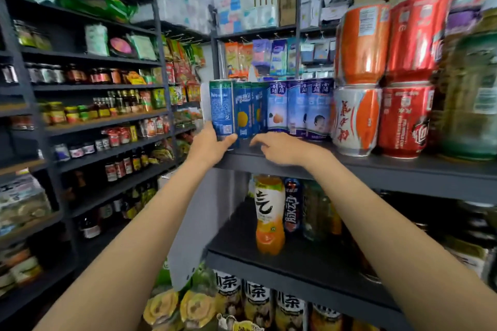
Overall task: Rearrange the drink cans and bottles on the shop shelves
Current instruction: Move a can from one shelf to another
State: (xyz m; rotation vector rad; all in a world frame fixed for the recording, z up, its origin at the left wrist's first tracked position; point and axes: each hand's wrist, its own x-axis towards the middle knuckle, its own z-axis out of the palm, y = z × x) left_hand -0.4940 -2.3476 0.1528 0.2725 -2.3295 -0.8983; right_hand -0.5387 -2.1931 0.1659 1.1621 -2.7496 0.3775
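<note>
A tall blue-green can (222, 109) stands at the left end of the upper shelf (349, 169), and my left hand (209, 146) grips its base. Two more dark blue cans (243, 110) stand right beside it, then several light blue cans (298, 109). My right hand (279, 148) hovers over the shelf edge in front of the blue cans, fingers loosely spread, holding nothing. Further right, orange-and-white cans (356, 121) and red cans (406, 118) are stacked two high.
On the shelf below stand an orange drink bottle (269, 215) and a dark blue bottle (293, 204). Tea bottles (258, 303) fill the bottom row. A dark rack of jars and sauces (107, 121) runs along the left. A large greenish bottle (470, 94) is at far right.
</note>
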